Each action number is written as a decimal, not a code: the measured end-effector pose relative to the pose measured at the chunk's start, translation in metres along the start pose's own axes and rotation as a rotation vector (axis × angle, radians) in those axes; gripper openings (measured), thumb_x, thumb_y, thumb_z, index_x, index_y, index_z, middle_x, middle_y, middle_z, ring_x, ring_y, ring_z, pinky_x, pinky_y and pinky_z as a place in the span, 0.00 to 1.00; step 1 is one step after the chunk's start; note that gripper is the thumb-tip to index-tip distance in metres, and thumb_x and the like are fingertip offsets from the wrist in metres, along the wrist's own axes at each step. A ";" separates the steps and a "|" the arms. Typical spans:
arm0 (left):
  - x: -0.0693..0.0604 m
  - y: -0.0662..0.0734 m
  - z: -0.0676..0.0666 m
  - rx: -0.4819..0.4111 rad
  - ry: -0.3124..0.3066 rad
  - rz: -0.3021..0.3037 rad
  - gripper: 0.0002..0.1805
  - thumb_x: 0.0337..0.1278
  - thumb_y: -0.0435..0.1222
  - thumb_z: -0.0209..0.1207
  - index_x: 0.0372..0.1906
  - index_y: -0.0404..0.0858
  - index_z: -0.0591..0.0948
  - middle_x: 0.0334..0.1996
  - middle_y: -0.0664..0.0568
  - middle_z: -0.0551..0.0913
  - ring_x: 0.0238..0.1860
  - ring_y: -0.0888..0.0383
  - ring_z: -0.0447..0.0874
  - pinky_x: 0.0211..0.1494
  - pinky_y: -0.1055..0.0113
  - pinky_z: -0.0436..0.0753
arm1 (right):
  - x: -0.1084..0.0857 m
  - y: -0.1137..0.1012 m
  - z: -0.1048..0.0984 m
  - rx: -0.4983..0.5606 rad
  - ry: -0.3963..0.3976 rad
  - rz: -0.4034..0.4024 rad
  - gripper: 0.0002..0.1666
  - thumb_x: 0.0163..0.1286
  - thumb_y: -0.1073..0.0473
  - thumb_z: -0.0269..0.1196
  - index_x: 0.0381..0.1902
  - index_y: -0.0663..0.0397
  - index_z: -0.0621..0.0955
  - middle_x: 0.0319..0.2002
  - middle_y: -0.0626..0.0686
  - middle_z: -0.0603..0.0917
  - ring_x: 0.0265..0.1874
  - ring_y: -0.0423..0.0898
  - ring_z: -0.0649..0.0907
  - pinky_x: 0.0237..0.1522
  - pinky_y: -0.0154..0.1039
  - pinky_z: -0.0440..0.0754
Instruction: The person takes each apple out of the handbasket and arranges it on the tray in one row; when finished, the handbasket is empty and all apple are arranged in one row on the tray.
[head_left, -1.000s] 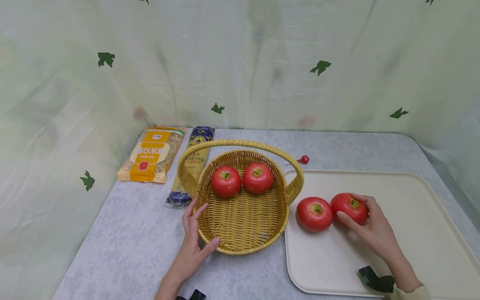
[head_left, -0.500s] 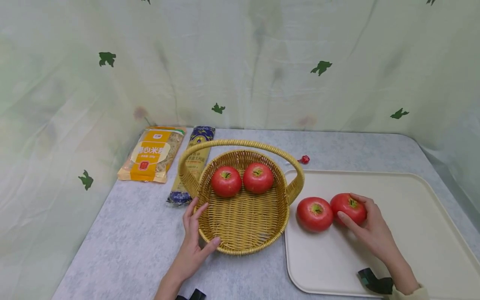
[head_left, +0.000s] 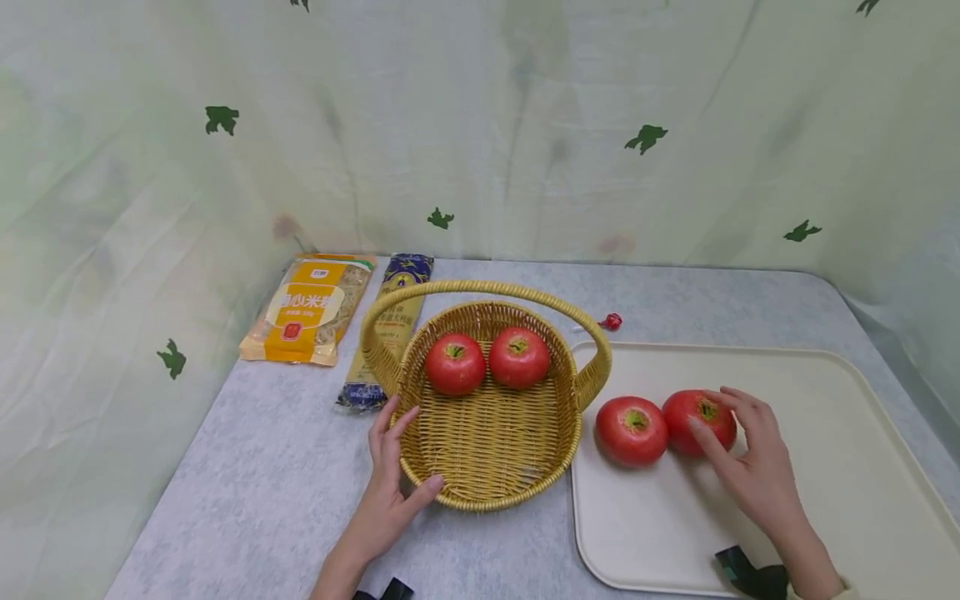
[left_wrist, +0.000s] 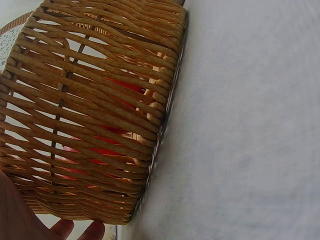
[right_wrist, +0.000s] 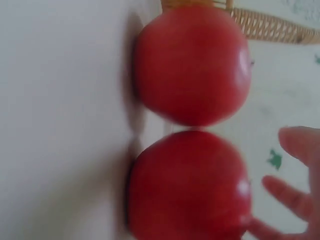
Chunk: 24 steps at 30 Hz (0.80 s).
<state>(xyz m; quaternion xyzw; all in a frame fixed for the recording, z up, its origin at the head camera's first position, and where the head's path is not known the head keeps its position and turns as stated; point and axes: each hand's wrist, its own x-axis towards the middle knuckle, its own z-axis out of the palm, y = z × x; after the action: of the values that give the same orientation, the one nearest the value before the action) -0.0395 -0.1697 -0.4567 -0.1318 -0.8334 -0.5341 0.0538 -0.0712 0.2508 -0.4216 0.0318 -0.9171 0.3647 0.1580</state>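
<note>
A round wicker basket [head_left: 487, 450] with an arched handle stands mid-table, two red tomatoes [head_left: 455, 364] at its far side. My left hand [head_left: 386, 500] rests against the basket's near left side, fingers extended and thumb at the front rim; the left wrist view shows its fingertips by the woven wall [left_wrist: 85, 110]. Two more tomatoes sit side by side on the cream tray: a left one [head_left: 632, 431] and a right one [head_left: 697, 422]. Above and beside the right tomato [right_wrist: 190, 190], my right hand [head_left: 757, 467] has its fingers spread; the right wrist view shows them largely off the fruit.
Behind the basket to the left lie a yellow noodle packet [head_left: 307, 308] and a blue and gold spaghetti packet [head_left: 397, 321], partly behind the handle. A small red-headed item [head_left: 612, 322] lies behind the tray [head_left: 847, 500]. A patterned curtain [head_left: 480, 125] hangs along the back.
The right hand's fingers, earlier round the right tomato, have loosened and lifted slightly up and right. That tomato stays beside the other on the tray. The left hand holds its place at the basket.
</note>
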 end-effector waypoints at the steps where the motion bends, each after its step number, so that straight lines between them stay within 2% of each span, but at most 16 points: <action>1: 0.000 0.000 0.000 0.000 0.000 0.001 0.44 0.55 0.34 0.62 0.73 0.52 0.51 0.72 0.57 0.31 0.71 0.47 0.29 0.57 0.27 0.48 | 0.000 -0.004 0.000 0.010 0.028 -0.027 0.24 0.61 0.62 0.67 0.55 0.62 0.76 0.59 0.63 0.68 0.58 0.60 0.66 0.51 0.60 0.72; 3: 0.000 0.000 0.000 -0.002 0.001 0.002 0.44 0.55 0.34 0.62 0.73 0.50 0.52 0.72 0.57 0.31 0.71 0.47 0.29 0.57 0.27 0.48 | -0.001 -0.011 0.000 0.031 0.077 -0.095 0.22 0.58 0.67 0.68 0.51 0.62 0.78 0.57 0.60 0.72 0.58 0.53 0.68 0.55 0.44 0.72; 5: 0.000 0.000 0.000 -0.003 0.002 0.004 0.44 0.55 0.34 0.62 0.73 0.47 0.52 0.72 0.57 0.31 0.71 0.47 0.29 0.57 0.27 0.48 | -0.001 -0.018 0.000 0.045 0.108 -0.169 0.22 0.54 0.71 0.70 0.49 0.62 0.80 0.55 0.58 0.75 0.57 0.46 0.69 0.53 0.28 0.69; 6: 0.000 0.000 0.000 -0.005 0.003 0.003 0.44 0.55 0.34 0.62 0.73 0.47 0.52 0.72 0.57 0.31 0.71 0.47 0.29 0.57 0.27 0.48 | -0.001 -0.022 0.001 0.050 0.117 -0.202 0.23 0.52 0.73 0.70 0.47 0.62 0.80 0.54 0.57 0.76 0.56 0.42 0.70 0.50 0.22 0.66; 7: 0.000 0.000 0.000 -0.007 0.002 0.005 0.44 0.55 0.34 0.62 0.73 0.46 0.52 0.72 0.57 0.31 0.71 0.47 0.29 0.56 0.27 0.47 | -0.001 -0.026 0.002 0.060 0.122 -0.234 0.23 0.50 0.74 0.71 0.46 0.62 0.81 0.53 0.57 0.76 0.55 0.40 0.70 0.49 0.20 0.66; 11: 0.000 0.001 0.000 -0.008 0.002 0.010 0.44 0.54 0.33 0.62 0.73 0.49 0.52 0.73 0.57 0.31 0.71 0.47 0.29 0.57 0.27 0.47 | 0.001 -0.042 0.007 0.133 0.113 -0.337 0.25 0.45 0.75 0.72 0.44 0.60 0.82 0.51 0.55 0.79 0.53 0.41 0.73 0.48 0.21 0.70; 16: 0.000 0.001 0.000 -0.001 0.002 0.011 0.44 0.54 0.33 0.62 0.73 0.47 0.52 0.73 0.57 0.31 0.71 0.47 0.29 0.57 0.27 0.48 | 0.004 -0.064 0.017 0.255 0.104 -0.467 0.22 0.46 0.72 0.72 0.42 0.57 0.84 0.46 0.55 0.82 0.48 0.46 0.78 0.50 0.27 0.72; 21: 0.000 0.001 -0.001 0.000 0.000 0.004 0.44 0.54 0.34 0.62 0.73 0.43 0.52 0.73 0.58 0.31 0.71 0.47 0.30 0.57 0.27 0.48 | 0.007 -0.087 0.029 0.393 0.049 -0.575 0.13 0.56 0.63 0.70 0.40 0.59 0.84 0.41 0.56 0.84 0.44 0.47 0.80 0.50 0.30 0.74; 24: 0.001 0.001 0.000 -0.001 0.000 0.007 0.44 0.54 0.34 0.62 0.73 0.43 0.52 0.73 0.57 0.31 0.71 0.47 0.30 0.56 0.27 0.48 | 0.010 -0.104 0.037 0.453 0.017 -0.647 0.12 0.62 0.57 0.67 0.40 0.59 0.83 0.41 0.55 0.84 0.42 0.47 0.81 0.49 0.31 0.76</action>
<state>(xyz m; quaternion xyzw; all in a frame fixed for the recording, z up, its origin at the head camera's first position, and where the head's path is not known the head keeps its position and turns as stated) -0.0398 -0.1695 -0.4557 -0.1347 -0.8328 -0.5341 0.0554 -0.0725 0.1503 -0.3751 0.3503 -0.7547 0.4894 0.2614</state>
